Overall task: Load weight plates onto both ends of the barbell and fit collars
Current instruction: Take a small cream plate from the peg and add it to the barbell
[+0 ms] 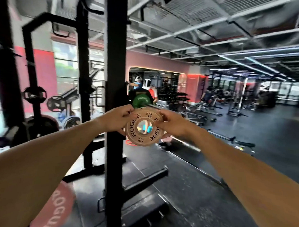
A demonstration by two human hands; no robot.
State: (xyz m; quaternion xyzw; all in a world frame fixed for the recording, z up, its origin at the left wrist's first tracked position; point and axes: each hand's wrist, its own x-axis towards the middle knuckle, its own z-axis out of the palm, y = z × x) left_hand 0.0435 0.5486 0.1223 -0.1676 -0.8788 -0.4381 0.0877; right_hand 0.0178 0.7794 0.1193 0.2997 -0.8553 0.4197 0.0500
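Note:
A small tan Rogue change plate (136,132) marked 0.5 is held upright in front of me, its centre hole facing me. My left hand (118,119) grips its left rim and my right hand (171,123) grips its right rim. Just behind and above the plate, the steel barbell sleeve (151,106) points toward me, with a green plate (141,101) on it against the rack. The plate's hole sits a little below the sleeve's end. No collar is visible.
A black rack upright (114,87) stands just left of the plate, with storage pegs (146,179) low on its base. A red Rogue plate (60,206) lies at the lower left. Benches, bars and other people fill the gym floor to the right.

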